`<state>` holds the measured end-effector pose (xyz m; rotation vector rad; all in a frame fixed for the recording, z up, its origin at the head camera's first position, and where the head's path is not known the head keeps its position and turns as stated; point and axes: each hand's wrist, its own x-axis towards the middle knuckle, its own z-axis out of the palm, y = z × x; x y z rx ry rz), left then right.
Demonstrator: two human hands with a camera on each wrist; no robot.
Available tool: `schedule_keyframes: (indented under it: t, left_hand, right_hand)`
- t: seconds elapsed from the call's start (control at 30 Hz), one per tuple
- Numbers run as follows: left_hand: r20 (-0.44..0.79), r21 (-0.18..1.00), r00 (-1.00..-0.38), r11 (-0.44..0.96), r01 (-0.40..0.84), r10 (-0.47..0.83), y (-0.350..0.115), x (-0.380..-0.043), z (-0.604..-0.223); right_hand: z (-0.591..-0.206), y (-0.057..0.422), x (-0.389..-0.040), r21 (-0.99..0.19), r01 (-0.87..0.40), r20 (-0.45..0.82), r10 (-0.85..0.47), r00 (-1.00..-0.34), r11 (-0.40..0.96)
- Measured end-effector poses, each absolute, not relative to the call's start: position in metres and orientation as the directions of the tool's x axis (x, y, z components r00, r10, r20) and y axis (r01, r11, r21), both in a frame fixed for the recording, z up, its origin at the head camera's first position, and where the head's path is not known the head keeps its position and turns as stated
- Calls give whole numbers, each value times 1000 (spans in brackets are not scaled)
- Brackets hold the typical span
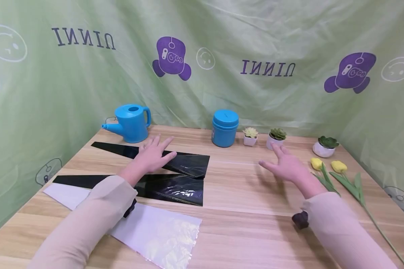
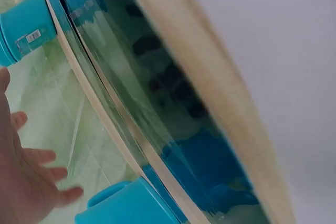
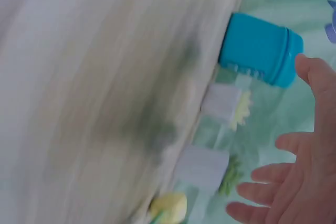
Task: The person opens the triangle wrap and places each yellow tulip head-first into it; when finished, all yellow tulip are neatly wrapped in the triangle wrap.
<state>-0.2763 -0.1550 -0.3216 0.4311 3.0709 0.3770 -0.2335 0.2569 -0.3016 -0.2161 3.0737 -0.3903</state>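
Observation:
My left hand (image 1: 151,154) is spread above the upper of two glossy black wrapping sheets (image 1: 188,164), its fingers apart and holding nothing. The lower black sheet (image 1: 180,188) lies partly over a white sheet (image 1: 161,231) and is partly hidden by my left forearm. My right hand (image 1: 287,164), also spread and holding nothing, hovers over the table in front of the potted succulents. In the right wrist view its fingers (image 3: 260,192) are slightly bent and apart from the blue canister (image 3: 254,48). The left wrist view shows the left hand (image 2: 26,177) free of any object.
A blue watering can (image 1: 131,123) stands at the back left, a blue lidded canister (image 1: 225,129) at back centre. Small succulents in white pots (image 1: 250,140) line the back right. Two yellow tulips (image 1: 339,166) lie on the right. A green printed curtain (image 1: 202,93) encloses the wooden table (image 1: 235,231).

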Motion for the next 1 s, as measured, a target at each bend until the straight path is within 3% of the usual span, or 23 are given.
schedule_keyframes:
  t: [0.23,0.53,1.0]
  left_hand:
    - [42,330,-921,865,379,387,-152,-284,-317]
    - [17,311,-852,807,503,524,-132,-298,-319]
    - [-79,402,-802,755,518,592,-111,-309,-333]
  right_hand:
    - [-299,293,-212,-256,-82,-56,-99,-993,963]
    - [-304,336,-175,-294,-69,-112,-106,-988,953]
    - [-315,369,-145,-431,0,-248,-119,-961,902]
